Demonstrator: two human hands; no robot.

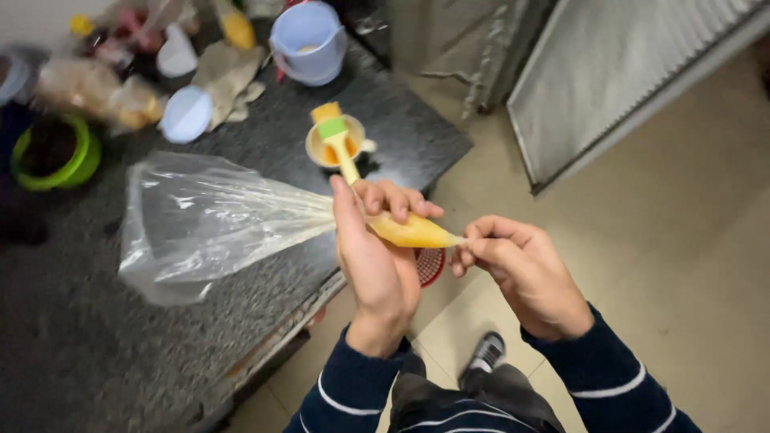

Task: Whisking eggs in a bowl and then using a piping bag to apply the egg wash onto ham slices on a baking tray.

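View from above, over the edge of a dark speckled tabletop (96, 353) and a pale tiled floor (690, 240). The left hand (377, 256) is closed around a clear piping bag (216, 220) at its neck, thumb on top and fingers curled over the filled part; the grip is firm on the bag. The yellow filling (411, 232) sits packed in the narrow end, forming a cone that points to the person's right. The loose upper part of the bag fans out to the left, empty and crumpled, above the tabletop. The right hand (517, 269) pinches the tip of the bag between thumb and fingertips, its grip closed on the very point of the cone. Both hands are held off the tabletop, just past its front edge. Dark sleeves with thin white stripes cover both forearms.

Behind the hands, on the tabletop, a small cup (330, 148) holds orange liquid, and a brush (337, 136) with a yellow handle and green collar lies across it. Farther back stand a pale blue jug (309, 40), a round white lid (186, 114), a crumpled cloth (224, 72) and a green bowl (56, 156); the items at the far left are blurred. A red strainer (431, 265) shows partly below the hands. A shoe (485, 353) rests on the floor.
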